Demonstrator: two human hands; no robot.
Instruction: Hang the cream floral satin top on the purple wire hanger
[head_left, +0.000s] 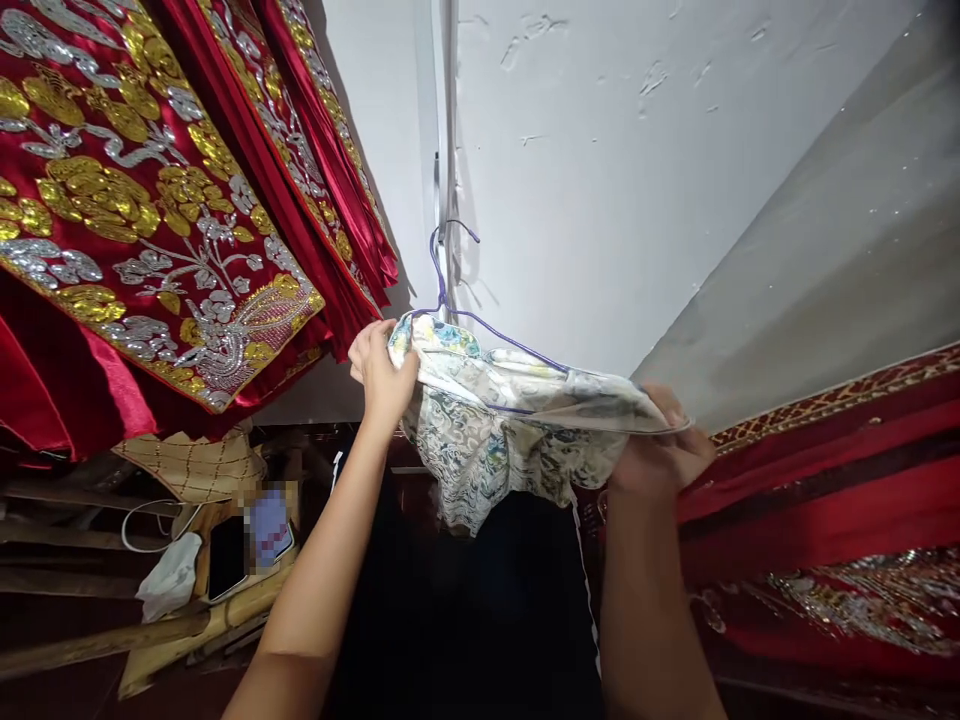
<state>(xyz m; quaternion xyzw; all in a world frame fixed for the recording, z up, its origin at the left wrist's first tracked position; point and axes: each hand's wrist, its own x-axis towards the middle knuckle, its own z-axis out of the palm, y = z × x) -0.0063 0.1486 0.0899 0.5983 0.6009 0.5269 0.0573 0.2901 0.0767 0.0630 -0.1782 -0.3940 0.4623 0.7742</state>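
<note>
A light floral garment with white, blue and yellow patterns is draped around a purple hanger, whose hook points up near the wall corner. My left hand is closed on the garment's left edge by the collar. On the other side, my right hand grips the garment's right end, stretched out along the hanger; this hand is slightly blurred. The cloth's lower edge hangs down in front of my dark clothing. Some fingers of both hands are hidden by the fabric.
Red cloth with gold and silver embroidery hangs at upper left. More red embroidered fabric lies at right. At lower left a bamboo seat bears a phone, a dark device and a white crumpled piece. A white wall stands ahead.
</note>
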